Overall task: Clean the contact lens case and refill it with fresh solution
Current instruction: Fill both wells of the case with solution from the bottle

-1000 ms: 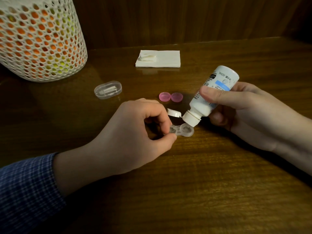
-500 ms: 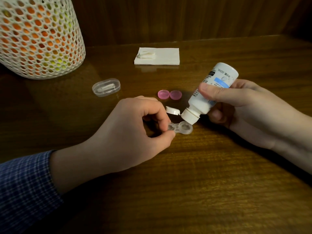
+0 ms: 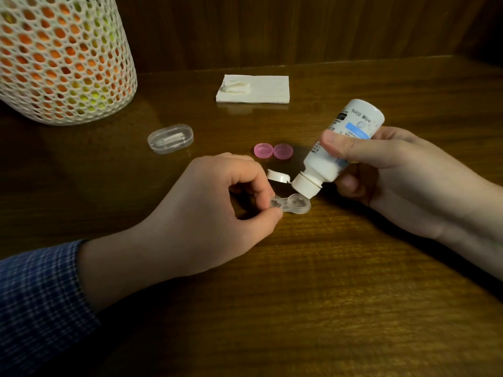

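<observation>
the lens case [image 3: 291,205], clear and with both wells uncapped, lies flat on the worktop [image 3: 340,295] near the middle of the scene. the left hand [image 3: 206,210] pinches its left well between thumb and curled forefinger, fingers clamped on the rim, evidently to stop so light a part from sliding or tipping while liquid goes in. the right hand [image 3: 394,172] grips the solution bottle [image 3: 340,148], thumb across the label and fingers wrapped behind, holding it tilted nozzle-down so the tip sits directly over the right well, at or just above its rim; contact cannot be confirmed. the bottle's flip cap [image 3: 277,176] hangs open on its hinge, turned away from the well so it does not block the stream. whether liquid is flowing, or how full either well is, cannot be determined. the two pink caps [image 3: 273,151] lie side by side, touching, just beyond the case, within easy reach for closing and clear of any spill. further back a folded white tissue [image 3: 261,89] carries a small white wad, presumably for wiping. a small clear capsule box [image 3: 170,138] and a white mesh basket [image 3: 62,58] stand to the left, apart from the work. assessment: refilling is in hand at the right well; the left well and capping appear outstanding.
</observation>
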The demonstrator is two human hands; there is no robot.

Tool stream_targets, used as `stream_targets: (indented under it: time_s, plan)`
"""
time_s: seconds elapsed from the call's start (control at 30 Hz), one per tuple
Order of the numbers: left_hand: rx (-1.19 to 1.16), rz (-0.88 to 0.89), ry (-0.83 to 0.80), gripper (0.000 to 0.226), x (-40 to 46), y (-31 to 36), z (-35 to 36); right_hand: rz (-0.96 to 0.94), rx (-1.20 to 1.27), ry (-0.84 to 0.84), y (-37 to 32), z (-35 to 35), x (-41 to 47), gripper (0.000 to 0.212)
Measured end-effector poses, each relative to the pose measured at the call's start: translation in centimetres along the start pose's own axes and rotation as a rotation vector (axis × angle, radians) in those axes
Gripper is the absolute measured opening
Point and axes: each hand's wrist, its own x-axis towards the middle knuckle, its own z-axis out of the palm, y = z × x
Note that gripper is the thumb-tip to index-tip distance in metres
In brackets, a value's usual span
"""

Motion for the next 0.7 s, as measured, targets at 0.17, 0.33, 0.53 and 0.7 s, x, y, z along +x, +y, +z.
stream_targets:
  time_s: [0.17,0.33,0.53,0.7]
  plan:
    - [0.002,0.005,0.004,0.013,-0.02,-0.06,0.05,0.001,-0.005,-0.001,0.05,-0.09,0.06,0.044]
    - [-0.009,0.000,0.013,0.013,-0.05,-0.03,0.08,0.002,0.003,-0.005,0.09,-0.18,0.09,0.041]
    - [-0.004,-0.001,0.008,0.014,-0.04,-0.04,0.05,0.003,0.000,-0.002,0.13,-0.17,0.17,0.045]
    - [-0.001,0.002,0.004,0.013,0.01,-0.03,0.06,0.012,-0.007,-0.001,0.11,-0.29,0.20,0.042]
